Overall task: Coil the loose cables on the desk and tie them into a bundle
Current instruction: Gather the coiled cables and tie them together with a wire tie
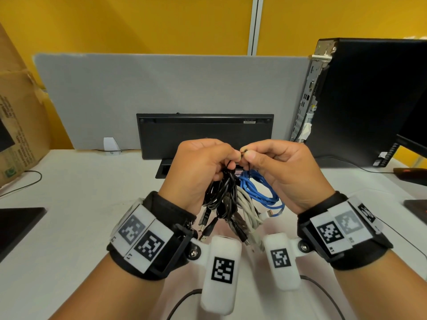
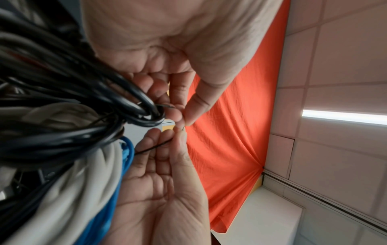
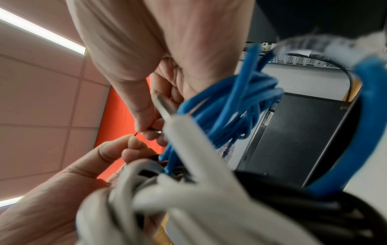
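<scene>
I hold a bundle of coiled cables above the white desk point(image 1: 80, 204): black cables point(image 1: 223, 195), a grey cable point(image 1: 248, 207) and a blue cable point(image 1: 258, 190), with plugs dangling below. A thin black tie point(image 1: 242, 153) comes up from the top of the bundle. My left hand point(image 1: 233, 155) pinches it with thumb and forefinger, its other fingers curled by the black coil point(image 2: 62, 99). My right hand point(image 1: 248, 154) pinches the tie's other end. The left wrist view shows the tie point(image 2: 155, 147) crossing the right hand point(image 2: 178, 132). The blue coil point(image 3: 230, 107) hangs beside the right hand point(image 3: 144, 131).
A black keyboard point(image 1: 204, 135) leans on the grey partition point(image 1: 161, 88) behind the hands. A black computer tower point(image 1: 369, 100) stands at the right and a cardboard box point(image 1: 20, 123) at the left. A thin black cable point(image 1: 180, 301) lies near the desk's front edge.
</scene>
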The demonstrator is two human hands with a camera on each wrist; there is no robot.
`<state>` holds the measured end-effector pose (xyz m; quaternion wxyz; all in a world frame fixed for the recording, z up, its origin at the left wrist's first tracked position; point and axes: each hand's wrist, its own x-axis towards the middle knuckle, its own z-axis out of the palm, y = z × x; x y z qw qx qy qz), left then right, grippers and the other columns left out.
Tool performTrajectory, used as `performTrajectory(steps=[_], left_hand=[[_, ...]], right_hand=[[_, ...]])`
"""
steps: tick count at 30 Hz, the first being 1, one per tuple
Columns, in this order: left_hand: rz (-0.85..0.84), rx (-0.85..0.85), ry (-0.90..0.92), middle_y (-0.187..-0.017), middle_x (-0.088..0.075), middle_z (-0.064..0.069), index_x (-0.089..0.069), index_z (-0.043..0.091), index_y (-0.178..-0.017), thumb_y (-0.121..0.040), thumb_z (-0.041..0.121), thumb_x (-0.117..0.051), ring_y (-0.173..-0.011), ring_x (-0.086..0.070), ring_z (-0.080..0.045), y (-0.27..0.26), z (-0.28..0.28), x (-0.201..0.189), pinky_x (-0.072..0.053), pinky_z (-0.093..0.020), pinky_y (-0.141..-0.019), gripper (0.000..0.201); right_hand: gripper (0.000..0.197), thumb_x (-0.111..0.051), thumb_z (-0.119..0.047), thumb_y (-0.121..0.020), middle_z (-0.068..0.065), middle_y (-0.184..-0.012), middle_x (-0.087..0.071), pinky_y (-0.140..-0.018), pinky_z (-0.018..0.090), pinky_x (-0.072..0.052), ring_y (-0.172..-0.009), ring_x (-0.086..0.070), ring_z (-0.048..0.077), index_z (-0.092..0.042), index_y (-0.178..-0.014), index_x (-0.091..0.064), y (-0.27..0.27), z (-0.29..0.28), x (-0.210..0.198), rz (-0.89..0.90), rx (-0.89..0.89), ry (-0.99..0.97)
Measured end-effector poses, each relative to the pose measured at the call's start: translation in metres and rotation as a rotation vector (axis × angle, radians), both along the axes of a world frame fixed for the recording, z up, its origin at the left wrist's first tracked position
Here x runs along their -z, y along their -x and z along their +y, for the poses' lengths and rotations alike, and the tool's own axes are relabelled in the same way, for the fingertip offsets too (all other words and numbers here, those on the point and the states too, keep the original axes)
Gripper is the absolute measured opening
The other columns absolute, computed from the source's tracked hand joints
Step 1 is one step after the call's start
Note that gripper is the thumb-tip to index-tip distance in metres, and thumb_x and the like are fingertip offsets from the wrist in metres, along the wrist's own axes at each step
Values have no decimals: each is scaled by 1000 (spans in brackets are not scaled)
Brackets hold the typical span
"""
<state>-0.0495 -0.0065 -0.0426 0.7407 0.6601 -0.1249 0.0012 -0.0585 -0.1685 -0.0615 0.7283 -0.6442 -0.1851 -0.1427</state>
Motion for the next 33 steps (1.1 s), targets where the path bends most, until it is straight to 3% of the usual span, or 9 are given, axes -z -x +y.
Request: performTrajectory(steps=[11,20,28,33], left_hand=[[-3,8,8,-57,-60,-6,-73,6,-65,-79,2,-65,-54,-43,-12,0,-1,1,-34,-21,-48,16],[-3,4,6,-59,-58,-7,-72,2,-69,-78,2,-65,-56,-40,-15,-1,0,2,-34,-24,-50,12],[-15,8,7,-57,-59,-7,-72,3,-66,-78,1,-65,-54,-43,-14,-1,0,2,-34,-21,-47,15],[-10,6,9,-62,-59,-11,-73,3,-66,-78,2,-65,-59,-42,-19,-1,0,2,-35,-22,-48,14]], right_hand=[[21,-68,-11,-74,25,-86,-69,-78,37,-57,-77,-66,29,0,-91,-71,-2,0,2,12,3,12],[20,-67,-10,-75,24,-85,-69,-74,31,-57,-75,-66,26,1,-92,-71,-1,0,1,14,0,7],[22,-67,-9,-75,26,-87,-68,-76,33,-57,-75,-65,26,4,-93,-70,-1,0,2,15,-3,8],[20,-68,-11,-75,28,-88,-68,-77,34,-58,-78,-66,29,-1,-91,-72,0,-1,1,14,4,13]])
